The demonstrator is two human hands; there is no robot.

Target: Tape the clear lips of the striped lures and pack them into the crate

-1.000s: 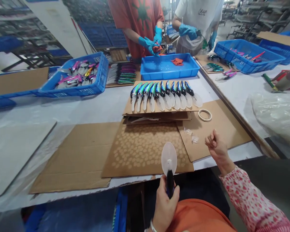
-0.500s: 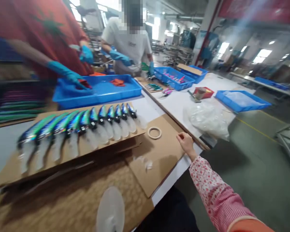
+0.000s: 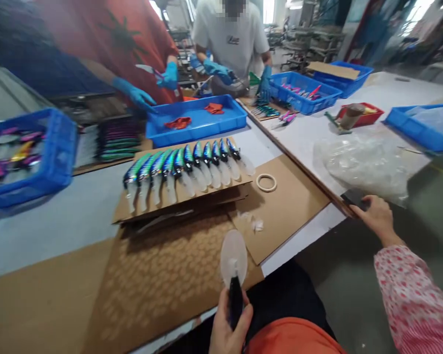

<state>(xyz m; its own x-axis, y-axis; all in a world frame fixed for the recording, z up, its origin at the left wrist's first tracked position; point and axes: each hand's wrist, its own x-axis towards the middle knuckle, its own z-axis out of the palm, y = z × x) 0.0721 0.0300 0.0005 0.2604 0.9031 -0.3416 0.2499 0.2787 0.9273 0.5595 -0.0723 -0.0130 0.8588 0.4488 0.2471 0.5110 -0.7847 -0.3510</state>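
Observation:
My left hand (image 3: pixel 231 322) is closed around the dark body of a fishing lure (image 3: pixel 236 300), whose clear oval lip (image 3: pixel 234 253) points up and away from me. My right hand (image 3: pixel 378 219) reaches to the corner of the far table, thumb and fingers curled at a dark flat thing (image 3: pixel 355 198) on the edge; its kind I cannot make out. A row of blue-green lures (image 3: pixel 188 160) with clear lips lies on a stack of cardboard in front of me. Right of the row is a pale ring (image 3: pixel 266 182) on cardboard, with small white scraps (image 3: pixel 257 225) nearby.
A clear plastic bag (image 3: pixel 369 164) sits beyond my right hand, near a red tray (image 3: pixel 369 114) and a brown tape roll (image 3: pixel 352 115). Blue trays (image 3: pixel 203 130) stand farther back and at left. Two co-workers in blue gloves (image 3: pixel 136 93) work across the table.
My right hand has moved right and nearer, from above the cardboard to the table corner. My left hand has come into view with the lure. The camera has turned left.

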